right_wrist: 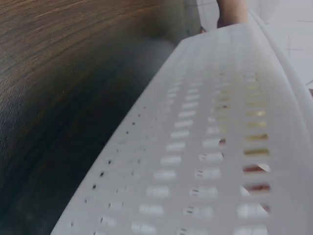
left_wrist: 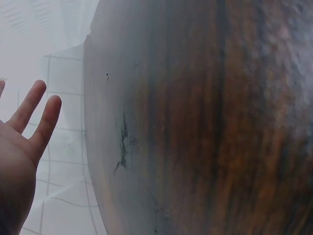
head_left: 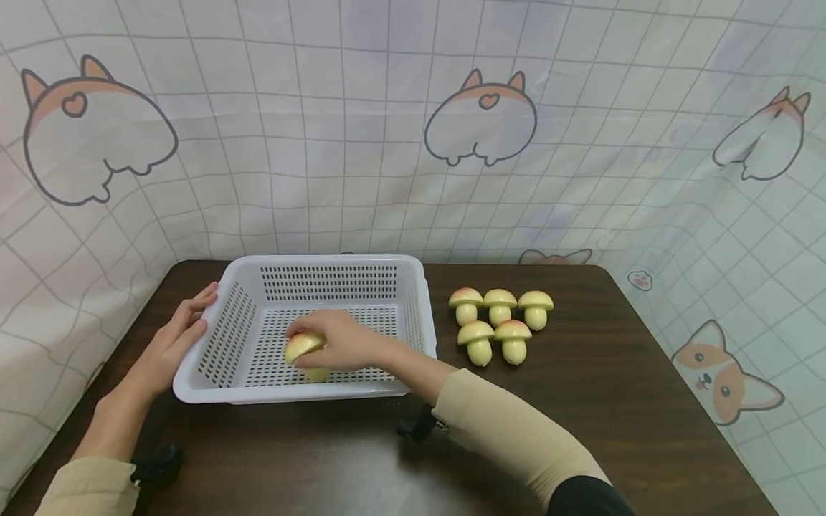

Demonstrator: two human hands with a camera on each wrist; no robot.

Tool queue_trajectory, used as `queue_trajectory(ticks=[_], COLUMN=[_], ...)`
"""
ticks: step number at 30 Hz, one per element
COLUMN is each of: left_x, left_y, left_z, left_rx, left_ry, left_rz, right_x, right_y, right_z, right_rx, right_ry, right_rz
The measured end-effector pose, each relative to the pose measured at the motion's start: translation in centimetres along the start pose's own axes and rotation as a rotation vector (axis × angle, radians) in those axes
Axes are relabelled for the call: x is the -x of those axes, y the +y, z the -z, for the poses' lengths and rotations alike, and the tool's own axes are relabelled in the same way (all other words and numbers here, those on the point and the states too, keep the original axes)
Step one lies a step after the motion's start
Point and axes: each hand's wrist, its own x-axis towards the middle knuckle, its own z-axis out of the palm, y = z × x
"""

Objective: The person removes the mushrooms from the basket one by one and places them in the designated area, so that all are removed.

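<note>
A white perforated plastic basket (head_left: 219, 395) sits on the dark table. Inside it my right hand (head_left: 345, 342) grips a toy mushroom (head_left: 303, 345) by its yellow, red-tinged cap, the stem (head_left: 317, 374) pointing down toward the basket floor. In the right wrist view only the basket's slotted side wall (right_wrist: 195, 98) shows, with traces of yellow and red through the slots. Against the basket's left rim my left hand (head_left: 171, 344) rests with fairly straight fingers. The left wrist view shows that hand (left_wrist: 19, 152) partly, its visible fingers extended and spread.
To the right of the basket several more yellow toy mushrooms (head_left: 500, 307) lie in two rows on the dark wood table (head_left: 594, 401). A white gridded cloth (head_left: 335, 143) with cartoon corgis hangs behind and beside the table.
</note>
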Motion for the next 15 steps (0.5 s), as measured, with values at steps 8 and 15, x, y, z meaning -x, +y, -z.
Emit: queue_trajectory(ticks=[8,15], left_x=[0.3,0.2], left_y=[0.1,0.2], left_z=[0.2,0.2], left_rx=[0.009,0.003], left_ry=[0.006,0.014], left_rz=[0.002,-0.007], right_x=[2.0,3.9], right_y=[0.0,0.4], right_z=[1.8,4.0], right_rx=[-0.031,-0.110], right_ry=[0.056,0.146], right_rz=[-0.017,-0.047])
